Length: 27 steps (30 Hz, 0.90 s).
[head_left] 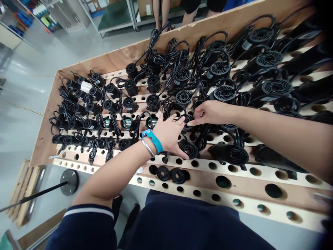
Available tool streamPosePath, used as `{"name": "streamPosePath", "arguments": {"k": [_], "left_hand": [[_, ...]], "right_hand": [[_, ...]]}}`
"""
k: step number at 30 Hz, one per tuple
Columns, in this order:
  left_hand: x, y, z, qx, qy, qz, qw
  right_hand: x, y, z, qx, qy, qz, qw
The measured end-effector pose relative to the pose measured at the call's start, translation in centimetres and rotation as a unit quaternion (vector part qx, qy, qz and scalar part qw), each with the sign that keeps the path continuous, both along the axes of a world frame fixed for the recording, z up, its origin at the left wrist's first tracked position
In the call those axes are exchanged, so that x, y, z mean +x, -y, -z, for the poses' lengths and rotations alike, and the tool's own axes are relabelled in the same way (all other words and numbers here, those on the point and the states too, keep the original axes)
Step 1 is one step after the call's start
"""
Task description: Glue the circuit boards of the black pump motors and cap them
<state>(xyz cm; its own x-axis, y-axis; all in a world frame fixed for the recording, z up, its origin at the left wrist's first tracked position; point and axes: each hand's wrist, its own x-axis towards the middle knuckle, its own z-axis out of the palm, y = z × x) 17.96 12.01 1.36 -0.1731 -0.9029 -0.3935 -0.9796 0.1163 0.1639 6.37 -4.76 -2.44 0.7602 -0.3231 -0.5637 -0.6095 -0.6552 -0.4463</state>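
Observation:
My left hand (169,133) has its fingers spread over the rack. Its fingertips touch the near side of a black vented cap (189,119) on a cylindrical unit, and its thumb lies against another round black unit (189,150) with a slotted top. From the right, my right hand (208,113) reaches to the same vented cap. Its thumb presses on the cap and its other fingers curl at the rim, partly hidden. Left of my hands, uncapped units (127,122) show green circuit boards inside. Two loose black round caps (163,173) lie in the near row.
A long wooden rack (205,173) with drilled rails holds several rows of black corded units (153,102). Bundled black cables (171,45) lie among them. A white cylinder (85,86) stands at the far left. Other people's legs (160,14) show behind the rack.

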Motion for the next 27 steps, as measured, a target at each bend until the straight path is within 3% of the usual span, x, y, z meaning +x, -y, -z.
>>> {"name": "streamPosePath", "arguments": {"k": [10,15,19,23,27], "left_hand": [[-1.3,0.5,0.1,-0.005,0.043,0.014,0.999],[-1.0,0.2,-0.3,0.004,0.037,0.019,0.999],[-0.8,0.0,-0.5,0.011,0.040,0.013,0.999],[-0.7,0.2,-0.3,0.021,0.042,0.016,0.999],[-1.0,0.4,0.0,0.018,0.047,0.004,0.999]], "right_hand": [[0.5,-0.3,0.3,-0.043,-0.018,-0.025,0.999],[-0.1,-1.3,-0.5,-0.099,0.025,0.024,0.994],[-4.4,-6.0,-1.6,-0.195,0.118,0.060,0.972],[-9.7,-13.0,-0.1,-0.254,0.356,0.001,0.899],[-11.2,-17.1,2.4,-0.343,0.345,-0.022,0.874]]}}
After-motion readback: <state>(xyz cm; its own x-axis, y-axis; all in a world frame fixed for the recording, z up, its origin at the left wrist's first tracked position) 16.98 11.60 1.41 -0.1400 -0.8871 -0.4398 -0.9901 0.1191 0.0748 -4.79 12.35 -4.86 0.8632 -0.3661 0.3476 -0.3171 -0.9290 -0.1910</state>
